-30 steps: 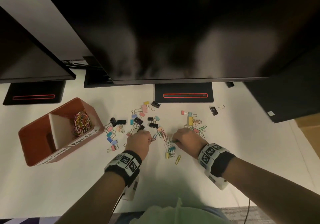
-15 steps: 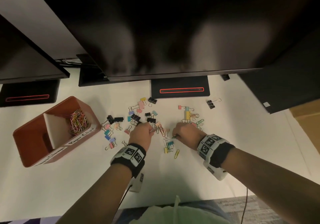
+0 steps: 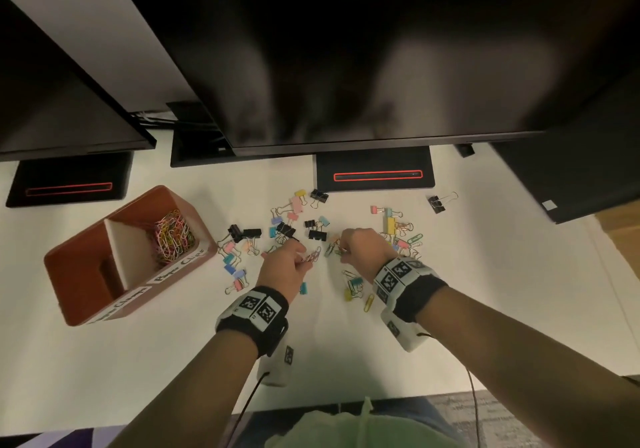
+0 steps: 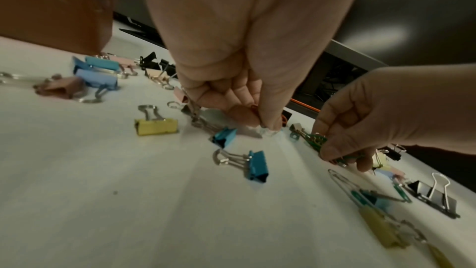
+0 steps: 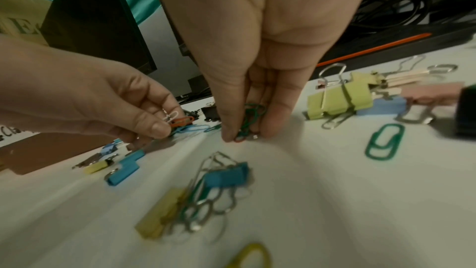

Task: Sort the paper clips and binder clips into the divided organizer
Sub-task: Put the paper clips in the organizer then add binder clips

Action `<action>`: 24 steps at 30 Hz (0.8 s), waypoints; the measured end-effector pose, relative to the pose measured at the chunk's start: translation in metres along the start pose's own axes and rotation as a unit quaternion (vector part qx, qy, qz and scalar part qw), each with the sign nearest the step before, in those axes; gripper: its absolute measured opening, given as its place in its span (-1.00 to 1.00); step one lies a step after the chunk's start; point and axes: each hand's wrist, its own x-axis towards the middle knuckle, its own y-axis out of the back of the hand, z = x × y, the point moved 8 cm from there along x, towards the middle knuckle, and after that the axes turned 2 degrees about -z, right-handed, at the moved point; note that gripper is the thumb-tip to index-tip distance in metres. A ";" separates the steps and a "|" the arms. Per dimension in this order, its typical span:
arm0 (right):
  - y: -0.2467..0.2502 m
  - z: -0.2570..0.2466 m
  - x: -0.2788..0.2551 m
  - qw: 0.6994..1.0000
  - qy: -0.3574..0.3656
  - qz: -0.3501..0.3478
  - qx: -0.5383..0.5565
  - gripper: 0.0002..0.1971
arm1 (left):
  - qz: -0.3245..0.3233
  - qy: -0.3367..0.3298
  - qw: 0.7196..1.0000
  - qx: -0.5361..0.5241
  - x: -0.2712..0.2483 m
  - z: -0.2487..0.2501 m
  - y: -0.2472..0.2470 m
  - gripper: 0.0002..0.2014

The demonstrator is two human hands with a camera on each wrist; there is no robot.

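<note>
A red-brown divided organizer (image 3: 83, 250) stands on the white desk at the left; its right compartment holds a heap of coloured paper clips (image 3: 171, 236). Coloured and black binder clips (image 3: 284, 229) lie scattered mid-desk, mixed with loose paper clips (image 3: 370, 303). My left hand (image 3: 304, 257) pinches a small bunch of paper clips (image 5: 180, 120), orange, white and blue, just above the desk. My right hand (image 3: 343, 248) pinches green paper clips (image 5: 248, 119) against the desk, close to the left hand (image 5: 159, 127). A teal binder clip (image 4: 257, 165) lies below both hands.
Dark monitors overhang the back of the desk, on black stands (image 3: 374, 174) with red lines. A lone black binder clip (image 3: 437, 203) lies at the far right. The desk's near edge runs below my forearms. A cardboard box (image 3: 620, 233) sits at the right.
Both hands stay at the pile and have shifted slightly away from me. The left hand has risen a little, and its paper clips now show past the fingertips.
</note>
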 end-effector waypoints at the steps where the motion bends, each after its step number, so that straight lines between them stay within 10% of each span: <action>1: 0.002 0.004 0.000 1.000 -0.004 0.004 -0.003 -0.79 | -0.001 0.005 1.000 -0.013 0.001 0.001 0.000 -0.74; 24: 0.010 0.039 -0.005 1.000 -0.020 0.021 0.005 -0.78 | 0.004 -0.080 0.989 0.123 0.029 0.041 -0.022 -0.91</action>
